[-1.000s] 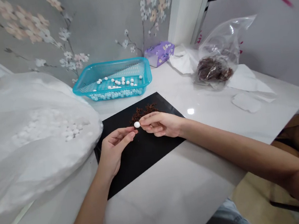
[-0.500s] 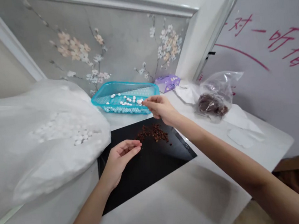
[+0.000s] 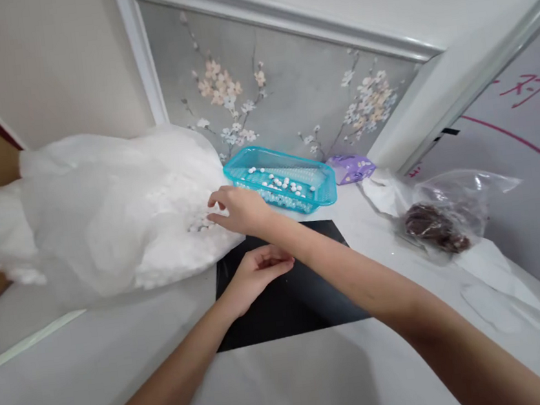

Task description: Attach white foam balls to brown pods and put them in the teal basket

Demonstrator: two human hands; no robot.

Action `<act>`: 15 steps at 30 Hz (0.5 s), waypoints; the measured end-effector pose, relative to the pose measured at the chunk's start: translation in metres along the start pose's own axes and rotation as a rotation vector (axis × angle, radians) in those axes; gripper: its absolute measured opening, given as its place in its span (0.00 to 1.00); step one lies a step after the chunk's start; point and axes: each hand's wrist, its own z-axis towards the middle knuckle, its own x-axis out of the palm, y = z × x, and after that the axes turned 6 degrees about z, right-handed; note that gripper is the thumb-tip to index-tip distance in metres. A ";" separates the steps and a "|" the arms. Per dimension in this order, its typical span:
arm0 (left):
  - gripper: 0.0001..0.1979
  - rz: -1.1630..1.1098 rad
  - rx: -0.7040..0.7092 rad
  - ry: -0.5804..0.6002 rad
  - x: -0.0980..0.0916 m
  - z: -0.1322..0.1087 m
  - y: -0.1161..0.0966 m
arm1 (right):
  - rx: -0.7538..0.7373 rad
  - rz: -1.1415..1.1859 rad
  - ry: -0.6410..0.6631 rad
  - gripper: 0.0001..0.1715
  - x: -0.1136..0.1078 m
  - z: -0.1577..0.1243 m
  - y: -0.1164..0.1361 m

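Observation:
My right hand [image 3: 242, 211] reaches across my left forearm's side to the mouth of a large white plastic bag [image 3: 90, 210]. Its thumb and forefinger are apart beside small white balls [image 3: 198, 222] in the bag. Below it my left hand [image 3: 259, 275] hovers over a black mat [image 3: 306, 309], fingers curled toward the thumb; whatever they may hold is hidden. The brown bits on the mat are covered by my hands and right arm. Behind stands a blue plastic basket [image 3: 330, 190] with several white balls inside.
A purple packet [image 3: 351, 168] lies right of the basket. Further right, a clear bag [image 3: 433, 226] of dark brown material rests by white paper [image 3: 497, 271]. A flower picture [image 3: 285, 77] leans at the back, and a whiteboard [image 3: 525, 128] stands at the right.
My right hand has moved left from the basket to the white bag, and its fingers have parted. My left hand stays over the mat. The view has swung left.

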 end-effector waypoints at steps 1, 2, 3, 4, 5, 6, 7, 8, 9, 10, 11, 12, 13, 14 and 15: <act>0.10 -0.020 0.009 -0.003 0.000 -0.001 0.000 | -0.012 -0.038 0.041 0.14 0.009 0.003 0.006; 0.11 -0.037 0.013 -0.018 0.001 -0.002 0.000 | -0.014 -0.073 0.073 0.14 0.017 0.006 0.011; 0.12 -0.052 0.013 -0.045 0.001 -0.003 0.000 | -0.007 -0.102 0.095 0.13 0.023 0.008 0.014; 0.13 -0.067 0.013 -0.076 0.001 -0.004 0.000 | 0.004 -0.122 0.106 0.13 0.028 0.010 0.015; 0.15 -0.081 0.016 -0.100 0.002 -0.004 -0.001 | 0.015 -0.128 0.109 0.13 0.030 0.010 0.016; 0.15 -0.090 0.019 -0.113 0.002 -0.005 -0.001 | 0.024 -0.122 0.102 0.14 0.030 0.010 0.017; 0.15 -0.094 0.015 -0.112 0.002 -0.004 -0.001 | 0.030 -0.104 0.083 0.13 0.028 0.010 0.017; 0.13 -0.100 0.005 -0.106 0.002 -0.003 0.000 | 0.034 -0.072 0.051 0.13 0.025 0.008 0.016; 0.10 -0.115 -0.010 -0.103 0.001 -0.002 0.000 | 0.037 -0.024 0.002 0.12 0.019 0.005 0.015; 0.06 -0.147 -0.027 -0.109 0.000 -0.001 0.000 | 0.039 0.036 -0.060 0.12 0.013 0.001 0.013; 0.04 -0.198 -0.042 -0.120 -0.001 0.000 0.001 | 0.039 0.105 -0.129 0.11 0.006 -0.003 0.010; 0.04 -0.265 -0.053 -0.130 -0.003 0.002 0.001 | 0.032 0.175 -0.194 0.11 -0.001 -0.009 0.006; 0.06 -0.341 -0.058 -0.138 -0.005 0.003 0.001 | 0.020 0.245 -0.241 0.10 -0.008 -0.015 0.002; 0.07 -0.417 -0.062 -0.144 -0.007 0.005 0.001 | 0.007 0.310 -0.262 0.10 -0.015 -0.022 -0.003; 0.09 -0.485 -0.070 -0.147 -0.009 0.006 0.000 | 0.000 0.366 -0.256 0.09 -0.021 -0.030 -0.008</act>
